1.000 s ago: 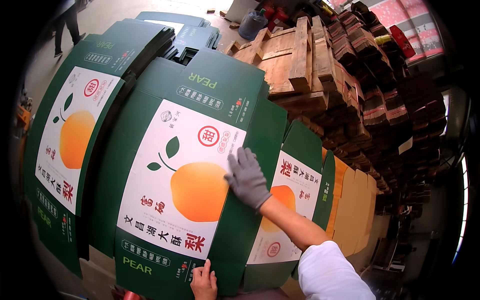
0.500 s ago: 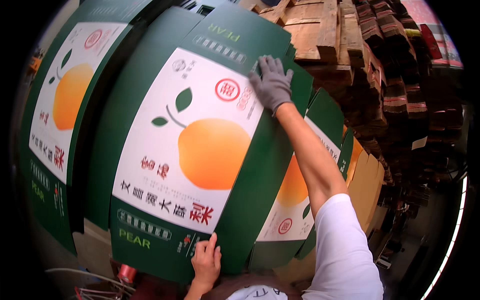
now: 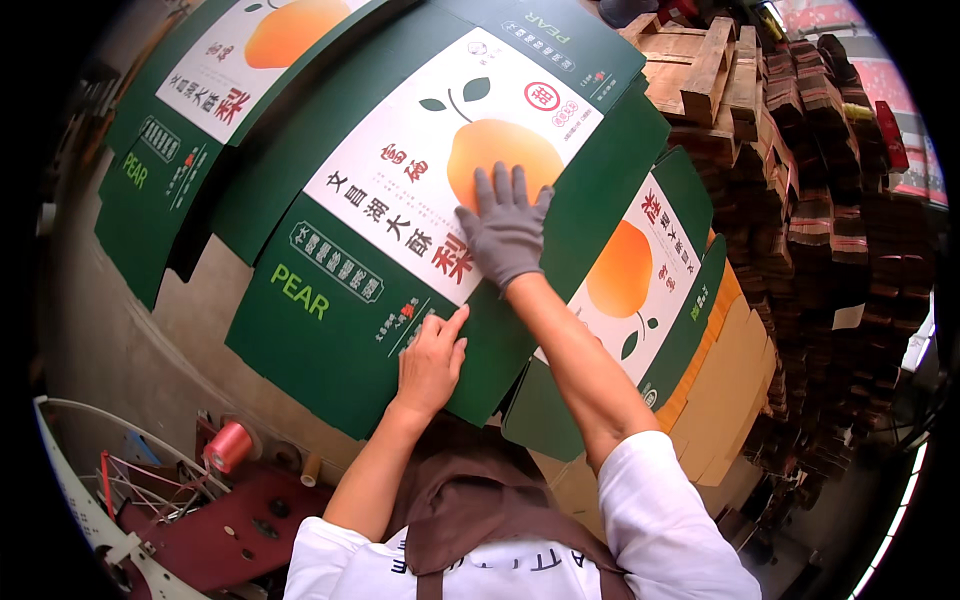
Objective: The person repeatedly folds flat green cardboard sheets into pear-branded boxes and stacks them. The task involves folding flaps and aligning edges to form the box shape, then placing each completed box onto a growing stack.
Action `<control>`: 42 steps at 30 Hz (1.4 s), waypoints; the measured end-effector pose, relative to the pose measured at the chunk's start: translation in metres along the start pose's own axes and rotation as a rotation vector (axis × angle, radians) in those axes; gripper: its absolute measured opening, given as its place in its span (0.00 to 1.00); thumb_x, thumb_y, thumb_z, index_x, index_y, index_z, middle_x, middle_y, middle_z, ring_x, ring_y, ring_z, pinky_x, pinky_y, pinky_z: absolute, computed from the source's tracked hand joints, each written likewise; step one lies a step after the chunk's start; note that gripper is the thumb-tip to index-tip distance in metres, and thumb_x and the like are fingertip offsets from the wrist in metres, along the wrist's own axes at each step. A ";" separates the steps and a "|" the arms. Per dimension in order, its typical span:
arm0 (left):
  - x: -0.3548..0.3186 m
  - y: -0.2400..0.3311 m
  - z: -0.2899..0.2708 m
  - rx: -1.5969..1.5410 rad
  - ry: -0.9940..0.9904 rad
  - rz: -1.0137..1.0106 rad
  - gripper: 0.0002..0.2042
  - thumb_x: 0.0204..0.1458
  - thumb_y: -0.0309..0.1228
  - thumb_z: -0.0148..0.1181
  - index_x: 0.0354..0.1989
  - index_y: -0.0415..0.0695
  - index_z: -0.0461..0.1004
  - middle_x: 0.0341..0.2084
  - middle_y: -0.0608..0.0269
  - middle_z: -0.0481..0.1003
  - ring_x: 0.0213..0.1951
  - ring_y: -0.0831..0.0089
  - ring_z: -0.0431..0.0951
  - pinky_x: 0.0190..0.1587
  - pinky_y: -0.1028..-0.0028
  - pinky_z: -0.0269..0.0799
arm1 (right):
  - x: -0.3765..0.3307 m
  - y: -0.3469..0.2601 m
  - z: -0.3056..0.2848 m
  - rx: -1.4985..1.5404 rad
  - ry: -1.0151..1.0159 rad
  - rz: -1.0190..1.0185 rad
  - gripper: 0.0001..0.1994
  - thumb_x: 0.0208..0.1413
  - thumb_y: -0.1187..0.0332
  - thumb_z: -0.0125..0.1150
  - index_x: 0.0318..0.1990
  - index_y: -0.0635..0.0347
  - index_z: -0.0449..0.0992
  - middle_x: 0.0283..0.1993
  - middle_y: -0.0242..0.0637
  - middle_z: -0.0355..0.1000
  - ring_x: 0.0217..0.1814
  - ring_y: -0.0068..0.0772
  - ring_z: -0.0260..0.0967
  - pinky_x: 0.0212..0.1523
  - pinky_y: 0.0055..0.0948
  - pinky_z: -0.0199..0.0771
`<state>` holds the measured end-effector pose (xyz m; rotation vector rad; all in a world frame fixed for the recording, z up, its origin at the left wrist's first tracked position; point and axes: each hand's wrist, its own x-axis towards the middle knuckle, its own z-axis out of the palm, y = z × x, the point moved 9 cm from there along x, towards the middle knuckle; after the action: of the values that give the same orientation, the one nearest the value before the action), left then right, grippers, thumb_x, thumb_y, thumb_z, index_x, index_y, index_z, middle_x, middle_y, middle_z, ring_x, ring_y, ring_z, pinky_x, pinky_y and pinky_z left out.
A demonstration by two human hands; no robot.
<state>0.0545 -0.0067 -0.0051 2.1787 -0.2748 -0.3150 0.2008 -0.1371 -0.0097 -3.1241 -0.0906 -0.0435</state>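
Note:
A large flat green carton sheet (image 3: 345,215) with a white panel and a printed orange-yellow fruit slants in front of me. My right hand (image 3: 507,230), in a grey glove, lies on its printed face with fingers spread, over the lower part of the fruit picture. My bare left hand (image 3: 432,360) rests on the green part near the sheet's lower edge. Its index finger is stretched out and the others are partly bent, with nothing visible in them. The sheet's right part, with a second fruit panel (image 3: 620,270), runs under my right forearm.
Another printed green carton sheet (image 3: 150,215) lies at the left. Brown cardboard (image 3: 725,390) shows at the right. Wooden pallets (image 3: 690,70) and tall stacks of folded cardboard (image 3: 830,200) stand beyond. A pink spool (image 3: 230,446) sits by a dark red machine surface (image 3: 215,530) at lower left.
My gloved right hand has moved from the sheet's upper right edge down onto the fruit picture. My left hand sits higher in view, and the sheets appear shifted upward as the view tilted.

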 end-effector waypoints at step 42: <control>0.026 -0.195 -0.373 0.945 0.250 0.083 0.25 0.53 0.27 0.60 0.61 0.43 0.67 0.59 0.54 0.70 0.59 0.54 0.71 0.57 0.63 0.72 | -0.029 -0.049 0.001 0.183 -0.043 0.058 0.30 0.58 0.44 0.52 0.61 0.55 0.70 0.69 0.44 0.60 0.73 0.46 0.51 0.71 0.62 0.37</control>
<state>0.2152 0.3796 0.0469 3.0819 -0.4278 0.1925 0.1691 -0.0899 -0.0103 -2.9433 -0.0033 0.0315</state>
